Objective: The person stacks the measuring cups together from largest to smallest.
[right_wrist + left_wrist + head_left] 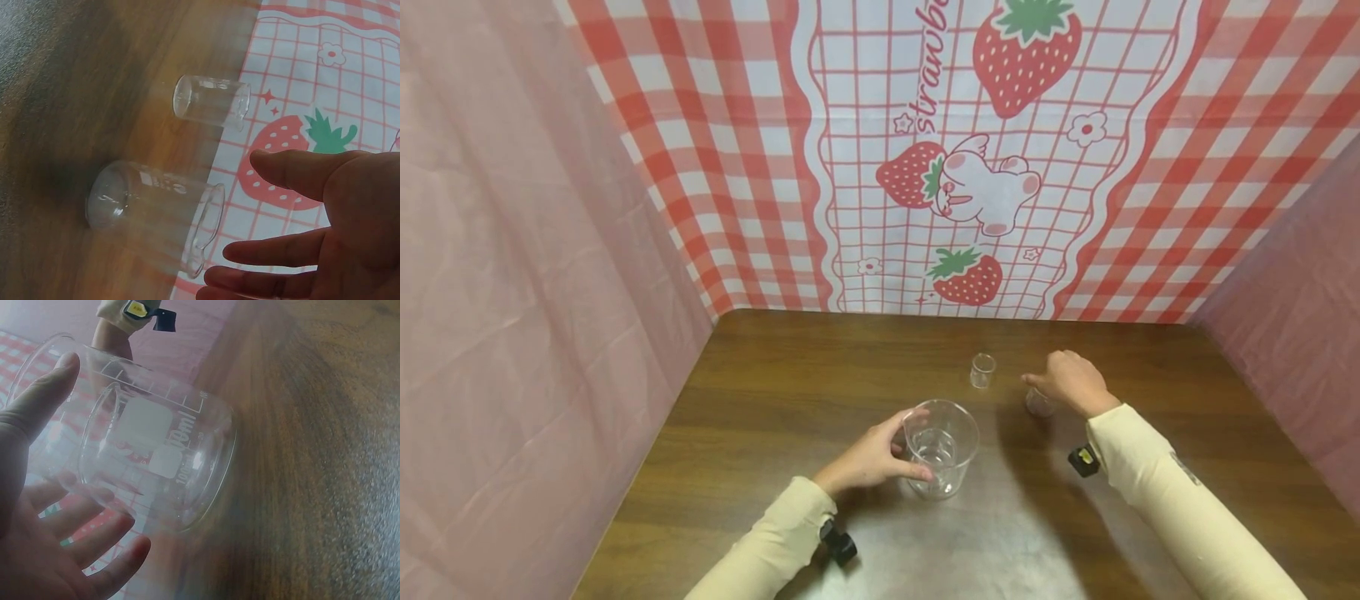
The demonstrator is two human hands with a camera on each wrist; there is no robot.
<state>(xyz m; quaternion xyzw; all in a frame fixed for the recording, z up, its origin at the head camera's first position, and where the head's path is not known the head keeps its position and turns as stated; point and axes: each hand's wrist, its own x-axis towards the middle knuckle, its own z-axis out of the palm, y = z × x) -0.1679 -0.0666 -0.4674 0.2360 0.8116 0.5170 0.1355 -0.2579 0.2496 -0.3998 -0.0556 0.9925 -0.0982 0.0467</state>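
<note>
While the left hand (872, 454) spreads loosely around a large clear glass beaker (967, 450) containing a smaller clear glass beaker (165, 461), the right hand (1071, 381) reaches, fingers unclenched, beside a short clear glass beaker (1040, 405); a tiny clear glass beaker (982, 373) makes four on the table (820, 358).

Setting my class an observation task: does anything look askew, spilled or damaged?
The strawberry-print backdrop looks askew: vertical lettering and a sideways cartoon animal suggest a quarter turn. The large beaker, the nested beaker inside, the small beaker and the beaker by the right hand stand upright; no spill or crack shows.
</note>
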